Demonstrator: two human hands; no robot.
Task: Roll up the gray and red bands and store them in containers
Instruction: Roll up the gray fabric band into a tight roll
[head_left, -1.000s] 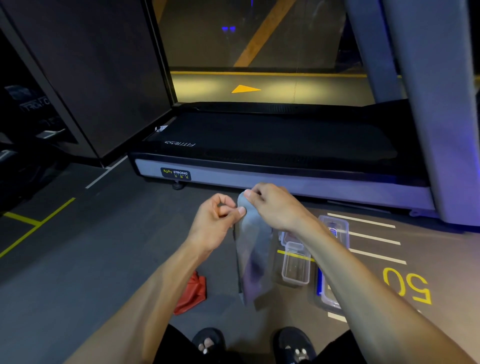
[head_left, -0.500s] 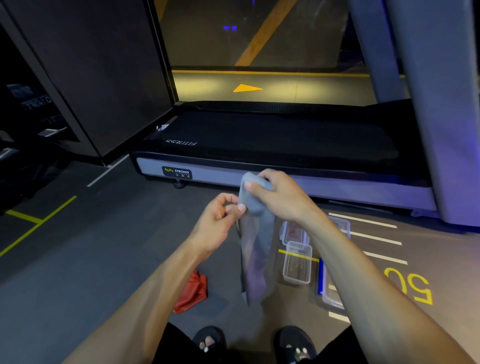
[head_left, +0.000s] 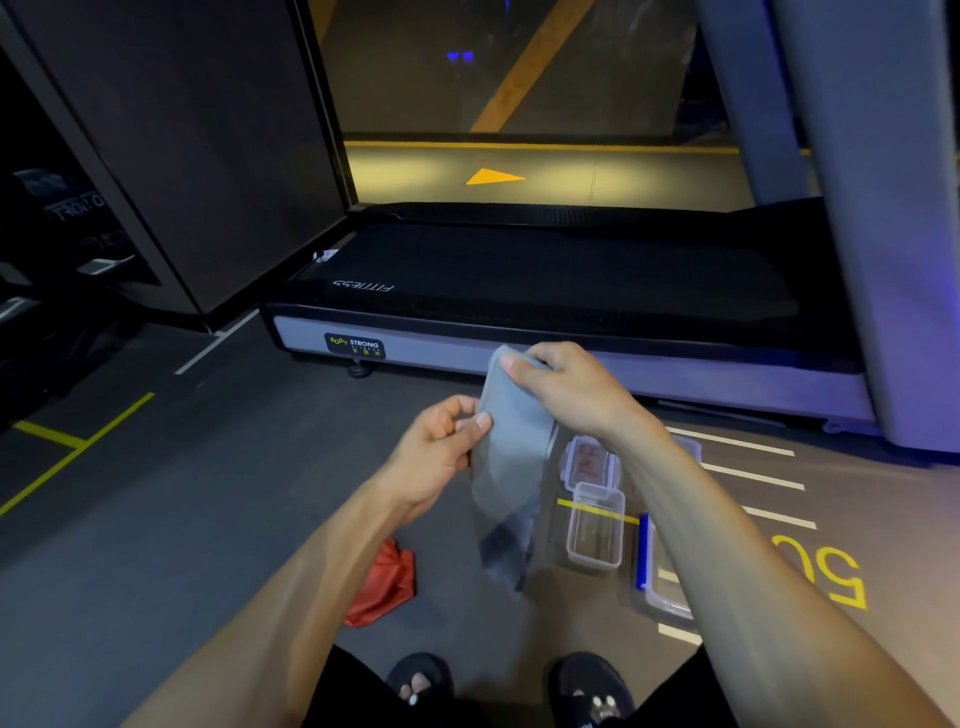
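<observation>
Gym floor (head_left: 156, 519), dark and dimly lit, ran up to a treadmill (head_left: 519, 291) across the top of the view. Up in front of the person hung the gray band (head_left: 511, 467), a flat, smooth strip, pale at its upper end and darker and blurred toward the bottom. The right hand (head_left: 566, 384) pinched its top edge, fingers curled over it, while the left hand (head_left: 436, 452) pinched the band's left edge lower down. On the floor lay the red band (head_left: 387, 584), crumpled, partly behind the left forearm. Right of the gray band sat a small clear container (head_left: 595, 525) with a lid (head_left: 589, 462) beyond it; a larger container (head_left: 657, 582) with a blue clip was mostly covered by the right arm.
</observation>
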